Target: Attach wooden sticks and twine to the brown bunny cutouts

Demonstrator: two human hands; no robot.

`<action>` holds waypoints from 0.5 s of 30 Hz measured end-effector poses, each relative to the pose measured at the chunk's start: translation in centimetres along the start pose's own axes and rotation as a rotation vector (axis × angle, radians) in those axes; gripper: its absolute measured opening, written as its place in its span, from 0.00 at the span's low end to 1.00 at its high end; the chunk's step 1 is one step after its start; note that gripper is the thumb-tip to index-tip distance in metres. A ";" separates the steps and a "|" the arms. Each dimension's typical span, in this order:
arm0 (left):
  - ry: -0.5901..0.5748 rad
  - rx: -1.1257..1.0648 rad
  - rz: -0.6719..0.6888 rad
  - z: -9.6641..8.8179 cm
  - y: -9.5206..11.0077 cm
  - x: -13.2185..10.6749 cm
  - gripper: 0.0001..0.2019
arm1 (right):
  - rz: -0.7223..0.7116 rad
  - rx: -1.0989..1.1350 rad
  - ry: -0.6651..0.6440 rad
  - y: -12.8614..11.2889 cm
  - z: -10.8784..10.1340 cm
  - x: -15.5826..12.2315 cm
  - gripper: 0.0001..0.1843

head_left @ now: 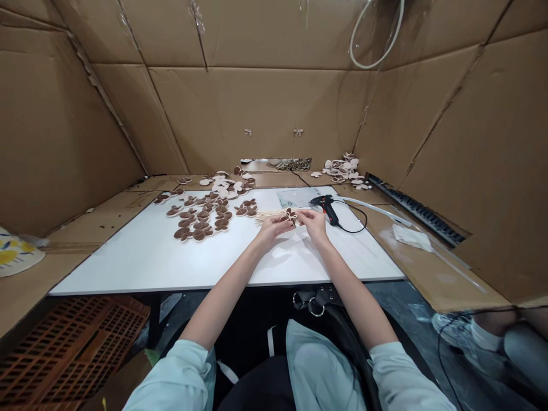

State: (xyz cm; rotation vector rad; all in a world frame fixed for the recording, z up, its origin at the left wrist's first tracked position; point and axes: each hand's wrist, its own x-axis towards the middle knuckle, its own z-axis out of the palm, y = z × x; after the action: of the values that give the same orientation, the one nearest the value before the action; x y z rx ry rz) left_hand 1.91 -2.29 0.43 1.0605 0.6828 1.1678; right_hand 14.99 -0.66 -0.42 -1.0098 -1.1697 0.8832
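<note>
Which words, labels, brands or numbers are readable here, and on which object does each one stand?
No text can be read.
The pale sheet beside the glue gun carries faint marks, too blurred to read.
The glue gun and the cardboard walls show no legible label.

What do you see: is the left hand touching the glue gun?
Apart. Head view: the left hand pinches a wooden bow; the right hand sits between it and the glue gun.
</note>
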 end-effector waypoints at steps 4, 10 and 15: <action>0.049 0.023 -0.002 0.1 0.0 0.1 0.11 | -0.014 -0.035 -0.027 -0.2 0.0 -0.2 0.13; 0.093 0.015 0.009 -0.3 -0.5 0.7 0.12 | -0.101 -0.175 -0.066 -0.5 0.2 -0.6 0.11; 0.163 0.001 0.015 -0.3 -0.6 0.8 0.13 | -0.399 -0.407 0.111 -0.3 0.4 -1.1 0.12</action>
State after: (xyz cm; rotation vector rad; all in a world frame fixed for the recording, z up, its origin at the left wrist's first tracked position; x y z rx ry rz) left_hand 2.13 -1.51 -0.21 0.9795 0.8038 1.2763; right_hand 14.37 -1.67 -0.45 -1.0799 -1.4246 0.2739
